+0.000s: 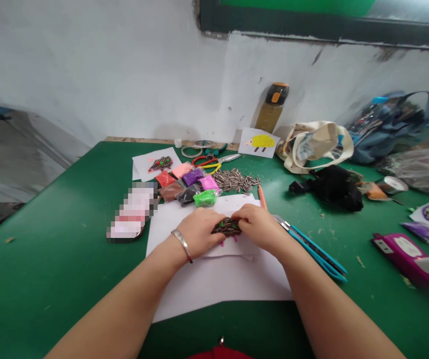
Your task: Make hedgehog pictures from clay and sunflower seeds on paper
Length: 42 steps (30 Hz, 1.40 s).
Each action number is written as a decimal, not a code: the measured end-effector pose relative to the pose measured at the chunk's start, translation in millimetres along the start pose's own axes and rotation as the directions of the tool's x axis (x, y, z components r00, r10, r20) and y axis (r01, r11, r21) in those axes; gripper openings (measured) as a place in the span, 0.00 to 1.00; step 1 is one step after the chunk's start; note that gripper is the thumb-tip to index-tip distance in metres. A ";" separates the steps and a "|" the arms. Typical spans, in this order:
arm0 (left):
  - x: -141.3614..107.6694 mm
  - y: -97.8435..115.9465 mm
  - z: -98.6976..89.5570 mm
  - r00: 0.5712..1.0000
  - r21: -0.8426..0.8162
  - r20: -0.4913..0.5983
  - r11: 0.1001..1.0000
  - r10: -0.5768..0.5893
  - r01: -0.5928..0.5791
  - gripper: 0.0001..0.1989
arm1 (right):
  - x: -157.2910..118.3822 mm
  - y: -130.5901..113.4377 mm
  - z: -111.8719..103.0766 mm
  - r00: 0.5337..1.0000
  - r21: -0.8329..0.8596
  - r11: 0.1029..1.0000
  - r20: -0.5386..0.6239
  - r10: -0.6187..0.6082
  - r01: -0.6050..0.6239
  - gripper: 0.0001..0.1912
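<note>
Green tabletop, white paper sheet under a seed-studded clay piece.
The left hand and right hand grip it from either side over the sheet, while loose sunflower seeds lie within reach beyond.

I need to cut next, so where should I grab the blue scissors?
Take the blue scissors by their handles, coming from the right with your right hand. The handles lie toward you, clear of the paper, while the metal blades point up-left beside that hand.
</note>
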<state>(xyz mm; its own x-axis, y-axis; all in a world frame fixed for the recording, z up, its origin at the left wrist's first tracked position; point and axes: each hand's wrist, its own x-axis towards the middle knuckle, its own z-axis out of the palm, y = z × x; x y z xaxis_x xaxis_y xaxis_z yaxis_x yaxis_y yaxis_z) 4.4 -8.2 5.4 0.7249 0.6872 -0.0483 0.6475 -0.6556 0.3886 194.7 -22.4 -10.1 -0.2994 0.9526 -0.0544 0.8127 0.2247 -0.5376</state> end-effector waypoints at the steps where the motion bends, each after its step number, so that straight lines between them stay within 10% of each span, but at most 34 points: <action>1: 0.0 0.2 -0.1 1.000 -0.002 0.002 1.000 -0.001 0.001 0.05 | 0.1 0.0 0.2 1.000 -0.011 1.000 0.000 0.006 -0.006 0.18; 42: 0.1 -3.4 6.2 1.000 0.019 -0.006 1.000 0.005 -0.005 0.06 | 0.6 1.6 0.1 0.999 0.087 0.995 -0.006 0.049 -0.049 0.18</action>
<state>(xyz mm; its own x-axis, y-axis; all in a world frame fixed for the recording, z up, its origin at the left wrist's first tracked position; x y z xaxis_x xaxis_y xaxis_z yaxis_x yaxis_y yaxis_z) 3.8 -7.8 -1.5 0.7265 0.6859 -0.0411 0.6486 -0.6647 0.3709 195.7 -21.5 -11.1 -0.2561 0.9637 -0.0761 0.7799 0.1594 -0.6053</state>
